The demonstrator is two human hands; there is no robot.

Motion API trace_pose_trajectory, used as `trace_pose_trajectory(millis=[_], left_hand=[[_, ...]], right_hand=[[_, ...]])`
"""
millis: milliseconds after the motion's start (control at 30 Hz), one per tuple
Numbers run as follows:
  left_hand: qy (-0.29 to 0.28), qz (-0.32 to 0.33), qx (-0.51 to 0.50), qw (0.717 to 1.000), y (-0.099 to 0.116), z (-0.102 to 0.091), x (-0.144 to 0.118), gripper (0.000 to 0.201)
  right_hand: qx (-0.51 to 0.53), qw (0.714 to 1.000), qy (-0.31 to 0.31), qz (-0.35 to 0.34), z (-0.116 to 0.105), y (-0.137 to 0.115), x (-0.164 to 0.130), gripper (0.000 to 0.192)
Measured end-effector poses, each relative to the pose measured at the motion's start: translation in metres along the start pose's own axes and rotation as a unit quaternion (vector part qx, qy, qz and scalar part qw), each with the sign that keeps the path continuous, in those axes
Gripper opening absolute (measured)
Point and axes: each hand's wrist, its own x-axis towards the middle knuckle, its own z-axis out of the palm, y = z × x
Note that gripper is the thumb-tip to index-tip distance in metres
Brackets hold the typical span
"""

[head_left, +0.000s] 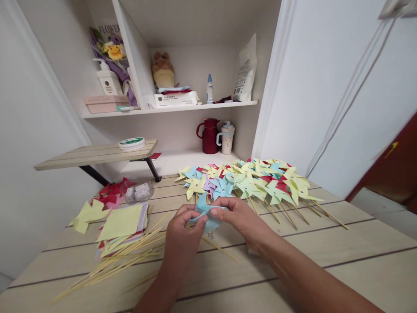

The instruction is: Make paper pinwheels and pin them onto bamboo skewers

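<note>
Both hands meet over the middle of the wooden table (342, 261) on a light blue paper pinwheel (206, 213). My left hand (184, 232) pinches its lower left side, while my right hand (239, 217) pinches its folded flaps from the right. A thin wooden stick (221, 248) lies on the table just below the hands, with a small metal pin (210, 235) beside it. Behind the hands lies a heap of finished pinwheels (254, 180) in yellow, green, blue and red, their sticks pointing towards me.
Left of the hands are a stack of coloured paper squares (122, 224), loose sticks (114, 265), cut yellow paper (87, 215), red pieces (112, 191) and a clear box (137, 192). A small raised shelf (94, 154) holds a tape roll (131, 143). Red jug (208, 135) and mug (226, 138) stand at back.
</note>
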Motion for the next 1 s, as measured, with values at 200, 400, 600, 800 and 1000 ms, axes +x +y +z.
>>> trace_pose_trajectory(millis=[200,400,600,800,1000], left_hand=[[0.018,0.000,0.008,1.000,-0.005,0.006,-0.002,0.010],[0.147,-0.096,-0.137,0.975,-0.021,0.011,0.002,0.079],[-0.008,-0.209,-0.254,0.944,-0.028,0.014,0.002,0.061],[-0.014,-0.172,-0.282,0.944,-0.015,0.015,-0.002,0.056],[0.033,-0.189,-0.267,0.944,-0.011,0.014,-0.003,0.047]], right_hand=[[0.006,0.999,0.051,0.008,0.002,0.006,0.003,0.022],[0.127,0.986,0.111,0.003,0.002,0.004,0.008,0.027],[0.160,0.982,0.102,0.018,0.014,0.007,0.003,0.027],[0.104,0.988,0.115,0.003,0.019,0.018,0.004,0.028],[0.087,0.991,0.103,0.007,0.020,0.019,0.003,0.026]])
